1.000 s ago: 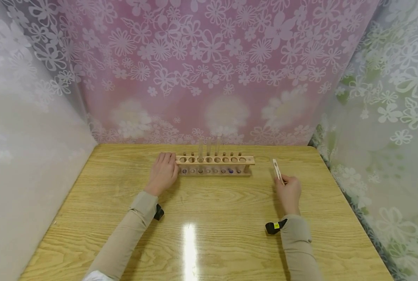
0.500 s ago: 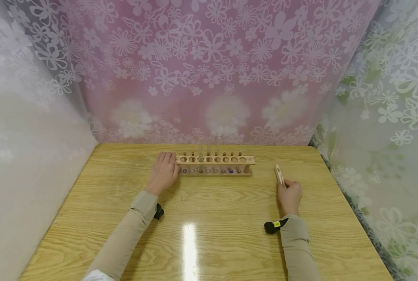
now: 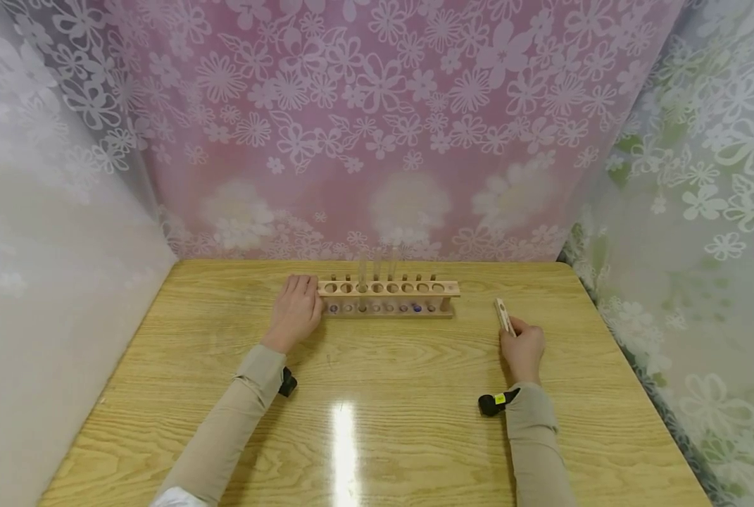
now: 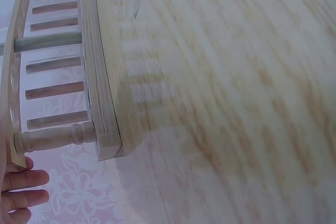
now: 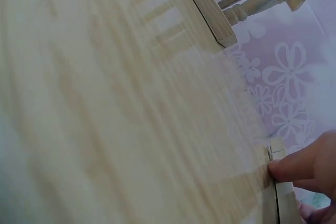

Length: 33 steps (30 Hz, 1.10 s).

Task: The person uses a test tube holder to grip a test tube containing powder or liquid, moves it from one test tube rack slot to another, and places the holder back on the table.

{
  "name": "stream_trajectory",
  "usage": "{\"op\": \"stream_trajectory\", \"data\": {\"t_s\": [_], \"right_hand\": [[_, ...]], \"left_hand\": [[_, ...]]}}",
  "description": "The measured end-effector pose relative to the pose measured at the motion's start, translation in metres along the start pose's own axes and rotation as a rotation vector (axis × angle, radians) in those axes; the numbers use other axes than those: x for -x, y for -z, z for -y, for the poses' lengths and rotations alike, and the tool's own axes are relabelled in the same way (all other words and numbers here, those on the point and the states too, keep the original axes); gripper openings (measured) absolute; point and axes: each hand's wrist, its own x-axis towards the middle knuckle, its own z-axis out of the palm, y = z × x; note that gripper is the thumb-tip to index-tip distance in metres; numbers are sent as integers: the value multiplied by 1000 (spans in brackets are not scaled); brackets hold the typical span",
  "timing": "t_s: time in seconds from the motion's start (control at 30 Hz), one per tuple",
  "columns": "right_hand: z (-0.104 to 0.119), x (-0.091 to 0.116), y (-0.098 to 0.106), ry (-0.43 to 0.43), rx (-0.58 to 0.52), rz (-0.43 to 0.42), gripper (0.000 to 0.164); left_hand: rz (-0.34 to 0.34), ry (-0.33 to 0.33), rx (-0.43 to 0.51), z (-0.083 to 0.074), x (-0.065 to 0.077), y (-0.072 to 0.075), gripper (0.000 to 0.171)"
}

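Note:
A wooden test tube rack (image 3: 450, 289) stands toward the back of the table, with three clear test tubes (image 3: 362, 266) upright in it. My left hand (image 3: 296, 312) grips the rack's left end. In the left wrist view, the fingers (image 4: 26, 199) reach past the end of the upper bar, beside the turned post (image 4: 55, 137). To the right of the rack, my right hand (image 3: 522, 352) pinches a wooden test tube clamp (image 3: 504, 315), its far end pointing toward the back. The right wrist view shows the thumb (image 5: 296, 165) pressed along the clamp (image 5: 286, 200), close over the table.
Short drying pegs (image 3: 419, 278) line the rack's back. The wood-grain table (image 3: 402, 394) has a bright light reflection in front. Floral curtains (image 3: 383, 141) close in the back and both sides. A black camera (image 3: 492, 405) is strapped to the right wrist.
My right hand has drawn the clamp slightly toward me and to the right, mostly in the first half second. The left hand and the rack have stayed in place.

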Motion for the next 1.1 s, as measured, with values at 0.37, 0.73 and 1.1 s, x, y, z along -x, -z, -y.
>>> {"op": "stream_trajectory", "data": {"t_s": [0.37, 0.73, 1.1], "right_hand": [[0, -7, 5, 35, 129, 67, 40], [11, -2, 14, -8, 246, 142, 67], [46, 13, 35, 140, 88, 142, 60]], "left_hand": [[-19, 4, 9, -1, -1, 0, 42], [-13, 8, 68, -4, -5, 1, 41], [26, 86, 213, -10, 0, 26, 47]]}}
